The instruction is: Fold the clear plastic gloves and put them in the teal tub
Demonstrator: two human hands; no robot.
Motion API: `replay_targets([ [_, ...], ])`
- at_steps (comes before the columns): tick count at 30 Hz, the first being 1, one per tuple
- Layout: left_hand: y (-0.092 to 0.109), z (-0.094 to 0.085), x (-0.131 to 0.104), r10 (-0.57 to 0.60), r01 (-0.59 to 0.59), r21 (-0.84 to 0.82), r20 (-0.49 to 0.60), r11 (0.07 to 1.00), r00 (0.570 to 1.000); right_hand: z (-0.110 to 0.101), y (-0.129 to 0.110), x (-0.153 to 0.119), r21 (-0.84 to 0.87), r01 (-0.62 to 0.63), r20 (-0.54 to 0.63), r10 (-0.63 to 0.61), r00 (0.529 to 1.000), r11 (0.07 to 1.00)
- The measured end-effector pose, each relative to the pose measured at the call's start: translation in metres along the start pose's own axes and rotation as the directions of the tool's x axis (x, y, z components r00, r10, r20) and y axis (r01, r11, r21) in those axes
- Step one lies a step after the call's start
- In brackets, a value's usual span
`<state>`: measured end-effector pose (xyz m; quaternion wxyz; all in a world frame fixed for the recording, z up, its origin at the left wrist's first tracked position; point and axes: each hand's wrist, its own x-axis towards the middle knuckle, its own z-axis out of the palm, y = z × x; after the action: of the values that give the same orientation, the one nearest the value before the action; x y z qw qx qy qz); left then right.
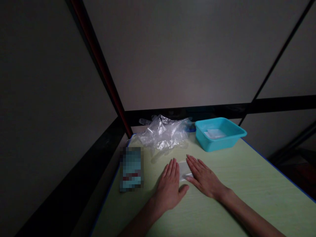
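Left hand: your left hand (168, 190) is wide open, palm down, its fingers together and the thumb out to the side; nothing is pinched in it, and its fingers lie along the near-left side of the plastic piece.
Right hand: your right hand (206, 179) is also open and flat, slanting in from the other side, fingers over the plastic's right part and the thumb by its near edge.
Plastic piece: the small clear plastic piece (184, 170) lies on the table between your hands, with a bright streak near your right thumb. Whether it is one layer or folded, you cannot tell from here.
Step in hand: you seem to be flattening or smoothing it.
Next move: it would call for light, even pressure, one hand steadying an edge while the other slides; thin film could crease or drag.
Plastic heap: a crumpled heap of clear plastic (168, 133) sits beyond your hands, at the far edge.
Tub: the turquoise tub (213, 144) stands upright to the heap's right, with white pieces (216, 133) inside.
Packet: a blurred-out greenish item (130, 168) lies left of your left hand.
Table: all this rests on a pale green table (259, 177).
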<state>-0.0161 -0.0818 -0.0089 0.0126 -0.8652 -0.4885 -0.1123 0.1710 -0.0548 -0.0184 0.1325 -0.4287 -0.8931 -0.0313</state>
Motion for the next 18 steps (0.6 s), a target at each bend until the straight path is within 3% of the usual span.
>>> replay_targets([
  [10,-0.003,0.002,0.000,-0.001,0.002,-0.078,0.012,0.997,1.000,0.001,0.010,-0.009,-0.008,-0.114,-0.029,0.113,0.993,0.993],
  [14,-0.008,0.002,0.000,-0.044,0.049,-0.246,0.025,0.968,0.999,-0.001,0.010,-0.008,0.032,-0.140,-0.001,0.140,0.990,0.990],
  [18,-0.016,-0.002,-0.001,-0.143,0.135,-0.501,0.024,0.855,0.989,-0.009,0.012,-0.007,0.158,-0.137,-0.020,0.142,0.990,0.978],
])
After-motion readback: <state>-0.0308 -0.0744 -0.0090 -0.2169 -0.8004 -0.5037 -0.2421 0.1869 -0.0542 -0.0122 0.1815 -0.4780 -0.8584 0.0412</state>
